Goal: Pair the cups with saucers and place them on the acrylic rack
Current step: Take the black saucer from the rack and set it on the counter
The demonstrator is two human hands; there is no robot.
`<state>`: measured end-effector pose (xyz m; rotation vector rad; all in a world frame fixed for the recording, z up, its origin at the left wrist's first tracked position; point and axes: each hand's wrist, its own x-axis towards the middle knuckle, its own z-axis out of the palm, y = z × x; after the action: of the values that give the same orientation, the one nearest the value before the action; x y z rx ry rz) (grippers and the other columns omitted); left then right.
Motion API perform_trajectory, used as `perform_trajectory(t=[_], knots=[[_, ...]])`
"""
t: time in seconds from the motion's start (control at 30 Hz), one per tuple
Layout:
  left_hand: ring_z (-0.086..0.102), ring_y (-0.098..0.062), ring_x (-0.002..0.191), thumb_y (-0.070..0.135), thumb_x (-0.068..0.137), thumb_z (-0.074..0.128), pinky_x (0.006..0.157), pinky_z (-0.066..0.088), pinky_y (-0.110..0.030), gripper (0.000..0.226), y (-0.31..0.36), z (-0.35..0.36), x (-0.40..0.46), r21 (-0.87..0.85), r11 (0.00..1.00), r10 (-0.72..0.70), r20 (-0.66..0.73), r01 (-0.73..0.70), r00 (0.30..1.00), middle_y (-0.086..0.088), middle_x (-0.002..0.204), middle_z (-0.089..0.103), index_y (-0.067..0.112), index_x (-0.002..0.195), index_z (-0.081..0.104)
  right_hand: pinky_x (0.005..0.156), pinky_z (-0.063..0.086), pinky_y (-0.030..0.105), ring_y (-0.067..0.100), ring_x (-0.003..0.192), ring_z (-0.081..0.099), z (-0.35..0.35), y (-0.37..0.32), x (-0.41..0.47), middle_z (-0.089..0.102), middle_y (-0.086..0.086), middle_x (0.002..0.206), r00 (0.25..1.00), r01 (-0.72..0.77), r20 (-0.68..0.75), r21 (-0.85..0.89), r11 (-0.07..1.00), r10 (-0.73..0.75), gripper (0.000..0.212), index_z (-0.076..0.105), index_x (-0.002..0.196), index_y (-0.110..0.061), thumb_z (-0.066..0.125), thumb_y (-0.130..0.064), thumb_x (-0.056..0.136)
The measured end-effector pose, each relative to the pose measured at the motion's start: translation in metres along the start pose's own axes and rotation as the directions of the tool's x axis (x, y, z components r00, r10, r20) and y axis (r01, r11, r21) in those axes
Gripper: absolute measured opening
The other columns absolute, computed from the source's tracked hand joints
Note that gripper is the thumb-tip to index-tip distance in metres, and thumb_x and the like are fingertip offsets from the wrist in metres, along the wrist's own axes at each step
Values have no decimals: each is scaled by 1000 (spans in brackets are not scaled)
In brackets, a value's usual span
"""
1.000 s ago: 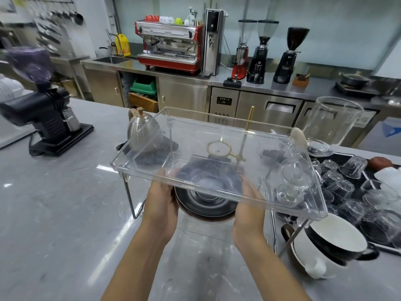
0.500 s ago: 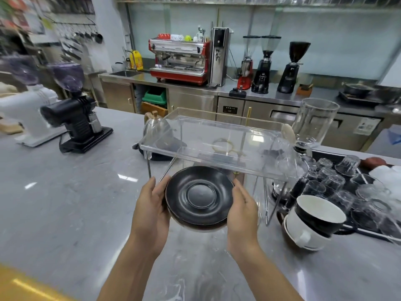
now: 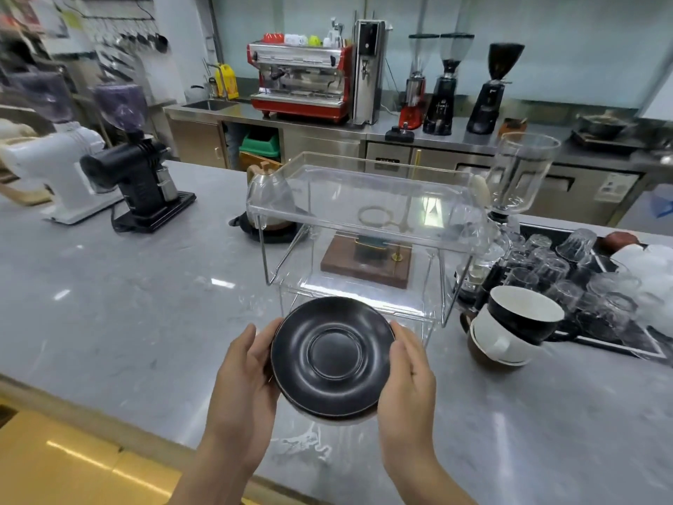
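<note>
A stack of black saucers (image 3: 333,359) is held in front of me, above the grey counter's near part. My left hand (image 3: 244,373) grips its left rim and my right hand (image 3: 409,373) grips its right rim, fingers curled under. Just beyond stands the clear acrylic rack (image 3: 368,209) on thin metal legs, with two tiers and nothing on either. To the right sit stacked cups: a black cup with white inside (image 3: 524,317) tilted on a white cup (image 3: 495,338) over a brown one.
A wooden-based dripper stand (image 3: 368,262) is behind the rack, a kettle (image 3: 267,198) to its left. Several upturned glasses on a black mat (image 3: 568,271) and a glass siphon (image 3: 517,176) crowd the right. Two grinders (image 3: 134,165) stand far left on the counter (image 3: 127,304).
Both hands have drawn the saucer stack out from under the rack toward me and lifted it. The view has pulled back and risen.
</note>
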<state>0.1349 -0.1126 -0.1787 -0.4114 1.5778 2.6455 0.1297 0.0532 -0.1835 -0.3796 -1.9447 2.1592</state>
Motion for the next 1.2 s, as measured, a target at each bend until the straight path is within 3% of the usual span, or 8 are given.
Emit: perform_trajectory(t=[0.13, 0.43, 0.6, 0.7, 0.87, 1.03, 1.13, 1.2], knots=[[65, -22, 121, 47, 104, 32, 95, 46, -39, 53, -18, -2, -10, 24, 997, -69, -4, 69, 998, -3, 126, 74, 16, 132, 65, 105, 27, 15, -6, 135, 38, -18, 13, -18, 48, -25, 141, 999, -25, -26, -28, 999, 24, 35, 54, 137, -30, 39, -24, 106], [63, -25, 122, 44, 105, 32, 101, 45, -43, 51, -57, 14, -18, 63, 971, -233, 51, 230, 971, -3, 124, 75, 17, 125, 71, 107, 37, 24, 2, 127, 49, -65, 40, -34, 57, -24, 129, 972, -77, -226, -55, 996, 63, 32, 62, 128, -24, 41, -17, 105], [63, -21, 123, 39, 106, 33, 103, 44, -40, 49, -78, 41, -16, 91, 944, -328, 121, 318, 937, -1, 123, 75, 15, 125, 71, 85, 41, 10, -22, 105, 54, -97, 42, -36, 60, -39, 108, 936, -93, -345, -73, 993, 62, 35, 64, 103, -42, 41, -16, 105], [63, -20, 122, 37, 105, 35, 104, 43, -41, 47, -91, 61, -13, 98, 928, -372, 144, 361, 917, -1, 121, 76, 13, 123, 70, 92, 44, 16, -10, 111, 57, -118, 44, -33, 63, -25, 117, 911, -99, -408, -69, 993, 63, 34, 66, 104, -39, 41, -16, 105], [63, -23, 121, 34, 105, 37, 103, 44, -42, 47, -116, 104, -6, 129, 891, -453, 196, 435, 870, -6, 123, 75, 7, 125, 69, 108, 45, 40, 14, 121, 57, -164, 48, -21, 64, -11, 123, 838, -126, -540, -60, 990, 73, 28, 67, 113, -28, 42, -18, 105], [62, -23, 120, 24, 105, 38, 104, 43, -42, 40, -143, 152, -2, 125, 871, -491, 184, 475, 852, -8, 122, 73, 3, 123, 68, 102, 45, 34, 13, 114, 59, -209, 44, -4, 65, -12, 118, 794, -141, -602, -49, 989, 84, 27, 66, 103, -34, 44, -18, 104], [66, -20, 111, 17, 104, 38, 92, 49, -38, 37, -161, 187, -3, 140, 870, -492, 196, 472, 848, -5, 109, 79, 5, 113, 72, 100, 48, 35, 10, 111, 62, -242, 43, 10, 68, -16, 114, 780, -144, -619, -38, 989, 90, 31, 69, 96, -37, 45, -19, 103], [69, -20, 106, 14, 103, 39, 85, 50, -36, 36, -172, 207, -3, 153, 874, -485, 198, 462, 852, -5, 107, 80, 7, 108, 74, 103, 47, 37, 13, 114, 61, -264, 45, 20, 69, -12, 117, 772, -136, -631, -43, 990, 79, 28, 69, 101, -33, 46, -17, 103]])
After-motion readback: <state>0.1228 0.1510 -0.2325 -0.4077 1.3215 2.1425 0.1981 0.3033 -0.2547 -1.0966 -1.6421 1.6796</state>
